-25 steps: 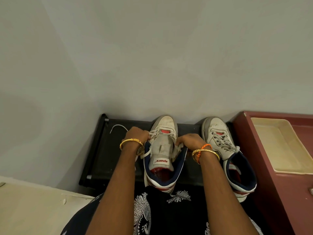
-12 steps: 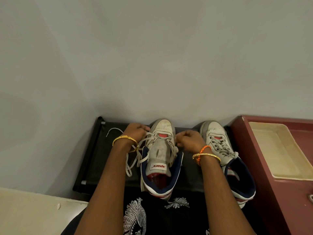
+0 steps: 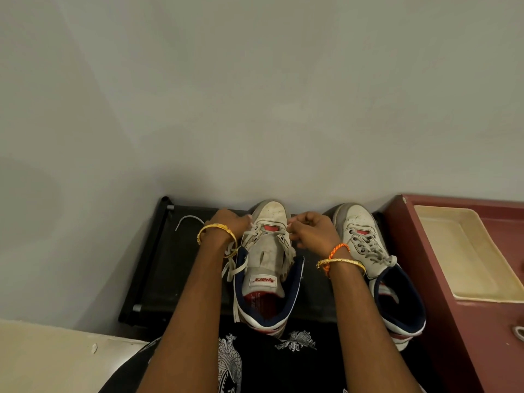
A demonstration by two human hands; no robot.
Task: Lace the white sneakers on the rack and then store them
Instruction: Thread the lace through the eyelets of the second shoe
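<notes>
Both hands sit at the toe end of one sneaker: the left hand (image 3: 231, 222) has its fingers curled at the shoe's left edge, pinching the lace (image 3: 249, 232) where it comes out of the lowest eyelets, and the right hand (image 3: 310, 229) is curled at the right edge, its fingertips (image 3: 292, 224) closed on the other end of the same lace. The slack runs from the left hand down under the wrist and hangs beside the shoe's collar, while a thin white tip (image 3: 188, 221) curves out onto the shelf to the left of that hand. The shoe being worked on is the left sneaker (image 3: 266, 259), white with a navy collar and a red-lettered tongue label, its toe against the wall and its heel overhanging the front edge of the black rack (image 3: 170, 265). There are two sneakers in all — the right sneaker (image 3: 365, 245) stands just beside the first on the same rack, already laced, its heel also past the front edge. Three bangles show: one gold on the left wrist, and one gold plus one orange thread band on the right. To the right of the rack stands one maroon cabinet (image 3: 425, 279) with one cream tray (image 3: 465, 256) lying on top — well apart from the hands.
</notes>
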